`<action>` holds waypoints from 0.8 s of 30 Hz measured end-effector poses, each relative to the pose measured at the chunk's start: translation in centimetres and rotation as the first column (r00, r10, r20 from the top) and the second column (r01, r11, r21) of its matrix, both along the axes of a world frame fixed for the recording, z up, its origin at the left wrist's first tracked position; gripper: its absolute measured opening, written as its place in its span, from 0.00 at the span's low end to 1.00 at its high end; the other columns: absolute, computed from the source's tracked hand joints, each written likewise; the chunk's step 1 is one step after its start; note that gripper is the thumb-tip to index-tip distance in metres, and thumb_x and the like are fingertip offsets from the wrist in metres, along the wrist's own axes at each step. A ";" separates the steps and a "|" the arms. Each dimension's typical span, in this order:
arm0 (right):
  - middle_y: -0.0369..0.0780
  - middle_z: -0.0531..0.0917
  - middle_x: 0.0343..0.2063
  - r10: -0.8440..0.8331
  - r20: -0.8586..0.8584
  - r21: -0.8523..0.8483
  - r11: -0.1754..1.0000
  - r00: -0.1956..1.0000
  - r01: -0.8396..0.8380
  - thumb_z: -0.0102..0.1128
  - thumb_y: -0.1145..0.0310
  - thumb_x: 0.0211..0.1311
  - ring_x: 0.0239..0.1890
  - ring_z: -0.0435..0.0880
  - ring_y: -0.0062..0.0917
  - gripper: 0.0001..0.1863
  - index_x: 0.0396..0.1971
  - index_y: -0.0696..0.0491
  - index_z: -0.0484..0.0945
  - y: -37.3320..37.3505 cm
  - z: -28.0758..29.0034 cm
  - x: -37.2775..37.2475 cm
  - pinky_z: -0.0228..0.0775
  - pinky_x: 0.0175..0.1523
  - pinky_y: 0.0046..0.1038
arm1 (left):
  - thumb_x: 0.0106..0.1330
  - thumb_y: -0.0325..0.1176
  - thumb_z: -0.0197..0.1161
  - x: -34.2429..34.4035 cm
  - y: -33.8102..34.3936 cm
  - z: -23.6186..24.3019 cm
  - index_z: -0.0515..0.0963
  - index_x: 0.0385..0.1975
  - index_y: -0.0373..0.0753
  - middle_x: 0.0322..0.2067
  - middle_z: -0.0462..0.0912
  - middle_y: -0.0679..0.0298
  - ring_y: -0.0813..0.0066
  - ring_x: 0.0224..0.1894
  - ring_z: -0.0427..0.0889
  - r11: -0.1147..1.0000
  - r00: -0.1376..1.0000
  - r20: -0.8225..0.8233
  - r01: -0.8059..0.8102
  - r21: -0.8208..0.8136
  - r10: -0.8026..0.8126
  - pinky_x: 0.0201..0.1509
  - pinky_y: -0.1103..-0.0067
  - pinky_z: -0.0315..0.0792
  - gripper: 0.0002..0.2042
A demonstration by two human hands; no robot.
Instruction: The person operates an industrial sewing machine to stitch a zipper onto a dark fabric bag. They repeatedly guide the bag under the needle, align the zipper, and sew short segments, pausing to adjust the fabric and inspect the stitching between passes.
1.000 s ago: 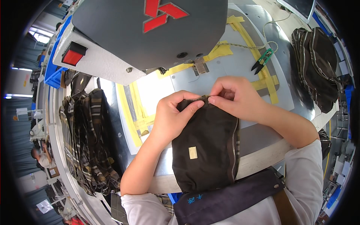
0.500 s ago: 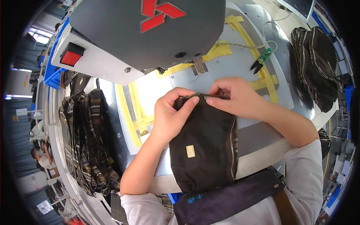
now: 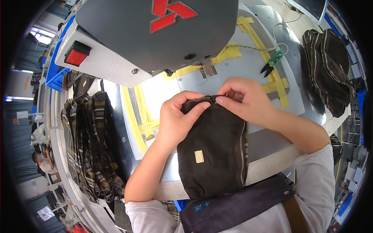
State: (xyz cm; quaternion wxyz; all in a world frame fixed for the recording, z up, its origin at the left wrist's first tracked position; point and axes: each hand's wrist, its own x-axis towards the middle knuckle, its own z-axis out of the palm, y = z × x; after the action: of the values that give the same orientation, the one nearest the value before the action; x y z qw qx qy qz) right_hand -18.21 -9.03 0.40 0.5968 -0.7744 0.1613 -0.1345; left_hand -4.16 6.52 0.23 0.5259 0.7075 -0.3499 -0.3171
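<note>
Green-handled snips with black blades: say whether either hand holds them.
No, the green-handled snips lie on the yellow-taped grey surface, while the left hand and the right hand pinch the dark brown zippered cloth.

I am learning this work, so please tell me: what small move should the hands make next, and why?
Perhaps ease the top edge of the dark cloth forward, toward the metal foot of the machine. The left hand and right hand both pinch that edge, and the foot stands just beyond it, apart from the cloth.

Two hands (image 3: 176,117), one held pouch (image 3: 219,155), one green clipper (image 3: 276,58)
</note>
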 end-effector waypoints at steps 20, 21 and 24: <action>0.36 0.78 0.29 0.129 -0.022 -0.267 0.955 0.991 -0.130 0.64 0.76 0.56 0.31 0.78 0.18 0.04 0.29 0.57 0.78 -0.5 1.4 0.4 0.72 0.36 0.23 | 0.58 0.27 0.70 -0.3 -0.2 0.8 0.82 0.36 0.33 0.31 0.85 0.65 0.84 0.34 0.80 0.997 0.989 0.141 0.042 0.064 -0.051 0.41 0.84 0.75 0.08; 0.36 0.78 0.30 0.141 -0.013 -0.300 0.944 0.990 -0.138 0.64 0.76 0.56 0.31 0.78 0.19 0.04 0.29 0.57 0.78 -0.6 1.4 0.4 0.72 0.36 0.23 | 0.58 0.27 0.70 -0.3 -0.2 0.7 0.83 0.36 0.34 0.30 0.86 0.64 0.82 0.34 0.81 0.997 0.986 0.157 0.050 0.063 -0.059 0.41 0.83 0.75 0.08; 0.37 0.78 0.30 0.138 0.002 -0.124 0.983 0.990 -0.136 0.64 0.76 0.56 0.31 0.79 0.20 0.03 0.29 0.58 0.78 -0.5 1.3 0.5 0.73 0.36 0.22 | 0.58 0.27 0.70 -0.2 0.0 0.5 0.83 0.34 0.34 0.30 0.86 0.64 0.82 0.32 0.81 0.998 0.991 0.121 0.056 0.030 -0.059 0.40 0.83 0.74 0.07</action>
State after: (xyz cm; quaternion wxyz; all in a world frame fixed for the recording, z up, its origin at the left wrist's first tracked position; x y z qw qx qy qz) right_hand -17.73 -9.50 1.70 0.5562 -0.8185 0.0958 -0.1069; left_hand -4.39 6.52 0.77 0.4847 0.7220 -0.3974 -0.2929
